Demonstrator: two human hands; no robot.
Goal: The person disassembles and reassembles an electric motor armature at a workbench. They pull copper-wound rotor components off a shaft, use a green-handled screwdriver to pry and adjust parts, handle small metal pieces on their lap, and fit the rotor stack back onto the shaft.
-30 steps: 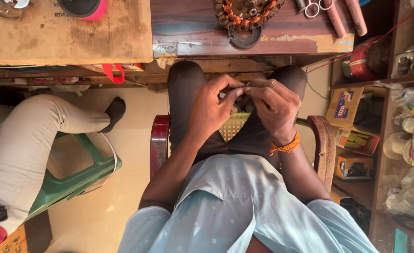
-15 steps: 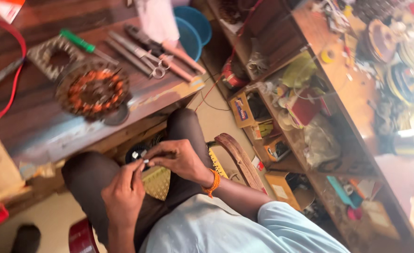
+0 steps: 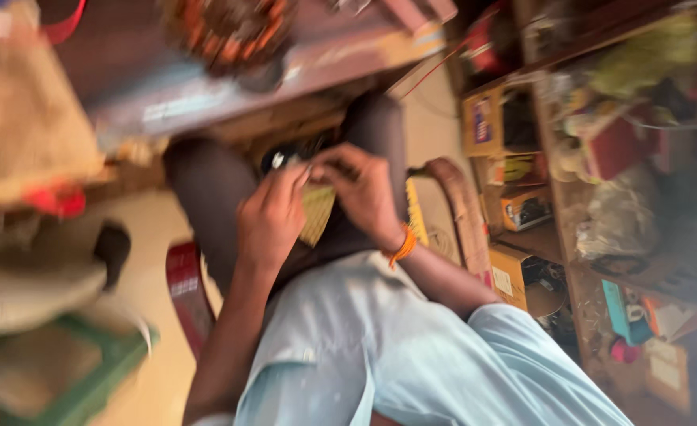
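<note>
Both my hands meet over my lap, just below the workbench edge. My left hand [image 3: 268, 217] and my right hand [image 3: 362, 192], which has an orange thread at the wrist, pinch a small dark part [image 3: 281, 160] between their fingertips. The frame is blurred, so the part's shape is unclear. Under the hands lies a yellow woven seat pad [image 3: 317, 211] between my dark trouser legs. On the bench above sits a round motor winding with copper-orange coils [image 3: 230, 28].
The wooden workbench [image 3: 206, 95] runs across the top. Cluttered shelves [image 3: 601, 158] with boxes and bags fill the right side. A green plastic chair [image 3: 56, 371] and another person's light-trousered leg [image 3: 25, 296] are at the left. A red chair arm [image 3: 184, 288] is beside my thigh.
The view has swung and blurred; bench and shelves shifted in frame. My hands stay together over my lap on the small part.
</note>
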